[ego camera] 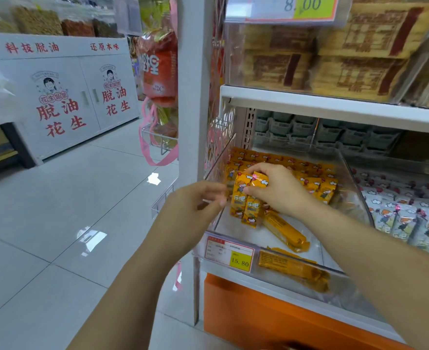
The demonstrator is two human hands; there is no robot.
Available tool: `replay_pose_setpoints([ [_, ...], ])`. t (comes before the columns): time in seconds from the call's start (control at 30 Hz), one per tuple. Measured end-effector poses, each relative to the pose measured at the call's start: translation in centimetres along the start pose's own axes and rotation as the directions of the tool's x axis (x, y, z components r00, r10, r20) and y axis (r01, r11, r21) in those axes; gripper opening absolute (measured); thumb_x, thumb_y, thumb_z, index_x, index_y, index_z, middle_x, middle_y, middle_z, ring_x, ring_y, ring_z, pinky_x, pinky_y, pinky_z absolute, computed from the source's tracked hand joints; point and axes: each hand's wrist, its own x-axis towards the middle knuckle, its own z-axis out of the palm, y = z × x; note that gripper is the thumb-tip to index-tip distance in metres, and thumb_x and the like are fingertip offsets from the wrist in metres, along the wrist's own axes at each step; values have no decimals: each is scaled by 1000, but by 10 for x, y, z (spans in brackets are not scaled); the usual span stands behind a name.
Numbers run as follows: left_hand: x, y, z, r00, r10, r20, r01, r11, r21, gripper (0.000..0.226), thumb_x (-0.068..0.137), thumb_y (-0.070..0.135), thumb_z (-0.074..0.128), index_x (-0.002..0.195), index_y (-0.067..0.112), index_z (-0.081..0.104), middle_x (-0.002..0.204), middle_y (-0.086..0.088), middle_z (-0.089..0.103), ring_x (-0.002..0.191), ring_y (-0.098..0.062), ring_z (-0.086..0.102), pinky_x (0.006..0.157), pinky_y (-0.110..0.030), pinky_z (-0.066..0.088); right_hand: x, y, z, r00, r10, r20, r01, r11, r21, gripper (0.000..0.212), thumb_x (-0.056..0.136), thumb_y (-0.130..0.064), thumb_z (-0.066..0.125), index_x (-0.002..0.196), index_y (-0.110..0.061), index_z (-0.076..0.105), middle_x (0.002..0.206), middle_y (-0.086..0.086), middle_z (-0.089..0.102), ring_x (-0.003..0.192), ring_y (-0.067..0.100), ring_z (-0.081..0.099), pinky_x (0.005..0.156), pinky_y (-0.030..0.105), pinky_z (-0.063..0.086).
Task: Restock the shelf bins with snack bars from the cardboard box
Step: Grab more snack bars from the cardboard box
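While yellow-wrapped snack bars (319, 185) are already filling the back of the clear plastic shelf bin (355, 198), the right hand (279, 188) is gripping two more upright inside it; the front is sitting mostly bare, so much restocking seems left; the left hand (195, 203) grip is unclear

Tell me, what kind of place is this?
Probably a supermarket or snack shop: a clear plastic shelf bin of orange-wrapped snack bars, a yellow-and-red price tag on its front, and a white metal shelf above.
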Motion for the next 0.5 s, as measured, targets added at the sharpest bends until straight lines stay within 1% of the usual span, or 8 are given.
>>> replay_pose_setpoints([
  [0.03, -1, -2, -2, 1000, 3, -1, -3, 1000, 4, 17, 91, 28, 62, 100, 43, 63, 98, 20, 68, 89, 1, 65, 88, -27, 53, 7, 3, 8, 1000, 7, -3, -7, 1000, -15, 39, 85, -26, 70, 122, -20, 59, 138, 1, 53, 127, 20, 47, 96, 25, 36],
  [0.1, -2, -6, -3, 1000, 14, -10, -14, 1000, 10, 16, 91, 30, 62, 92, 46, 61, 96, 18, 69, 86, 0, 66, 86, -26, 54, 21, 5, 20, 1000, 6, -9, -6, 999, -52, 43, 86, -25, 69, 127, -16, 57, 137, 3, 53, 128, 20, 45, 99, 26, 35],
  [0.2, -1, -11, -4, 1000, 2, -31, -2, 1000, -7, 14, 90, 27, 63, 94, 40, 65, 91, 15, 71, 82, 0, 67, 84, -26, 54, 40, 7, 34, 999, -37, -39, 29, 983, -180, 46, 84, -24, 71, 126, -12, 59, 129, 9, 56, 121, 24, 50, 96, 28, 37],
  [0.27, 0, -12, -5, 1000, -4, -31, 3, 1000, -25, 14, 90, 24, 62, 99, 35, 66, 87, 13, 72, 78, -1, 67, 82, -25, 54, 47, 8, 40, 996, -49, -74, 30, 972, -233, 46, 82, -25, 72, 125, -14, 60, 127, 11, 52, 119, 26, 49, 97, 32, 40],
  [0.37, 2, -13, -6, 1000, 0, -28, -2, 998, -62, 16, 91, 22, 60, 104, 28, 66, 81, 12, 73, 71, 0, 66, 74, -17, 52, 48, 10, 40, 991, -53, -125, 20, 968, -250, 53, 81, -26, 74, 129, -17, 55, 130, 10, 45, 120, 26, 47, 99, 34, 41],
  [0.43, 4, -13, -6, 1000, 3, -25, -5, 998, -62, 16, 92, 21, 58, 105, 26, 66, 79, 13, 73, 69, 1, 66, 69, -11, 50, 45, 12, 34, 988, -51, -143, 17, 973, -230, 57, 80, -25, 75, 131, -19, 53, 132, 9, 44, 122, 24, 46, 99, 31, 39],
  [0.5, 4, -13, -6, 1000, 0, -24, -2, 998, -67, 16, 93, 20, 57, 105, 26, 66, 79, 14, 73, 67, 1, 66, 67, -9, 49, 40, 15, 29, 987, -60, -151, 31, 981, -191, 55, 80, -22, 75, 131, -19, 53, 132, 9, 45, 121, 23, 47, 96, 28, 38],
])
